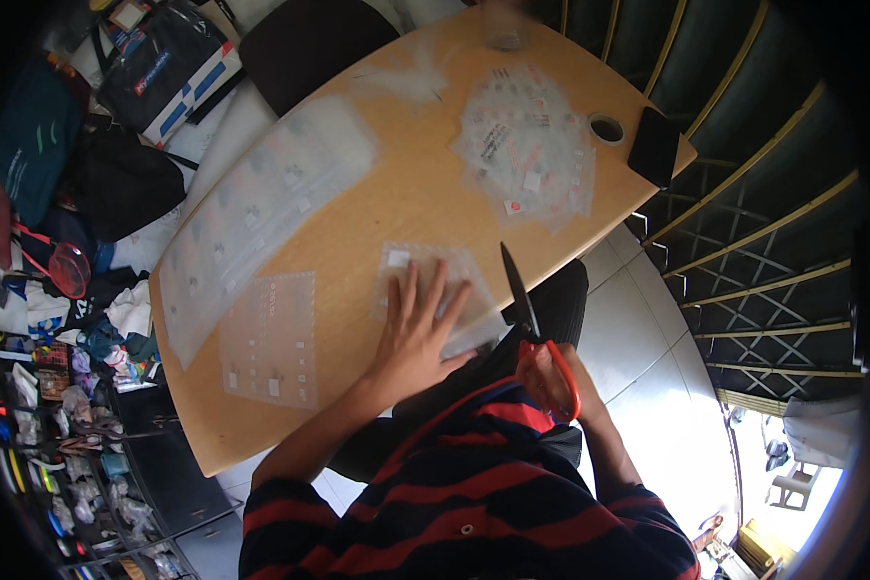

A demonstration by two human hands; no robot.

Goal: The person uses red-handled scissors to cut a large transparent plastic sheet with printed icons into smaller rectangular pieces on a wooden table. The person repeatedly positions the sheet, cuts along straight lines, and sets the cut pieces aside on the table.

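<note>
My left hand [418,327] lies flat with fingers spread on a small clear plastic bag [461,267] at the table's near edge. The bag's lower right corner hangs over that edge, by my lap. In my right hand [551,372] is a pair of scissors [519,295] with red handles and dark blades. The blades look closed and point away from me, just right of the bag and apart from it. Left of my left hand, another printed clear bag [285,338] lies flat. Beyond it stretches a long translucent plastic sheet [261,208] with faint print.
A loose pile of printed clear bags [527,145] covers the table's far right. Beside it are a tape roll [606,129] and a black phone [652,147]. Thin plastic scraps [406,82] lie farther back. A dark chair [309,48] stands behind the wooden table [358,217]; a folding gate [754,213] is right.
</note>
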